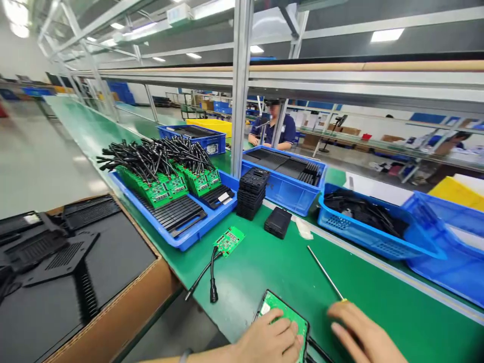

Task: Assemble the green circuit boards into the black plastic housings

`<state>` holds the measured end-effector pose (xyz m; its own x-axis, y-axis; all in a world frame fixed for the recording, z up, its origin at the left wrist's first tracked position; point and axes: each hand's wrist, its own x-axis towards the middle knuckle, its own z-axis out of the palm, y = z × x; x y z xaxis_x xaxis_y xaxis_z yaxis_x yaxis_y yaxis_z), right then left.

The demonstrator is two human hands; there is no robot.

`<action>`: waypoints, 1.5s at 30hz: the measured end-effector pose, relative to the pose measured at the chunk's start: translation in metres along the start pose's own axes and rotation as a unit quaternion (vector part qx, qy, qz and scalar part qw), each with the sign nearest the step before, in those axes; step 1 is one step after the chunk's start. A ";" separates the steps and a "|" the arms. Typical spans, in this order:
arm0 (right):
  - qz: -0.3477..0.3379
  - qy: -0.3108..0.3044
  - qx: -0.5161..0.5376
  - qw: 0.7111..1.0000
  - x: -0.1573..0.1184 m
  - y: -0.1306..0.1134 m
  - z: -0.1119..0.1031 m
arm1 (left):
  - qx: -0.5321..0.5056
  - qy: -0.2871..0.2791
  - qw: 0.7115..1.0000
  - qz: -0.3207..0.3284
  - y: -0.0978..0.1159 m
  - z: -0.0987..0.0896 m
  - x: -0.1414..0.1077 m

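Note:
My left hand lies over a green circuit board set in a black plastic case. Its fingers rest slightly apart on the board and cover part of it. Black cables come out of the case on the right. My right hand is curled over the yellow handle of a screwdriver, whose metal shaft points away across the green table; most of the handle is hidden. Another circuit board with two black cable leads lies farther left on the table.
A blue tray bears cabled boards and black panels. Beyond stand stacked black cases, a single black case, a blue bin and a blue basket. A cardboard box sits left. A person sits across.

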<state>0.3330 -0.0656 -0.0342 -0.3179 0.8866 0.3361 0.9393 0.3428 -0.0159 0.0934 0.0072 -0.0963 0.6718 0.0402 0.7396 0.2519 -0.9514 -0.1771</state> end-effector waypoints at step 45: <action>0.044 0.167 0.262 0.950 0.097 -0.089 0.011 | 0.119 0.057 0.984 -0.120 0.049 0.008 -0.001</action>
<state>0.2174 -0.0069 -0.0105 -0.0999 0.8015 0.5896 0.7398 0.4561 -0.4947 0.1104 -0.0372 -0.1113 0.4937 0.2076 0.8445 0.5586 -0.8200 -0.1250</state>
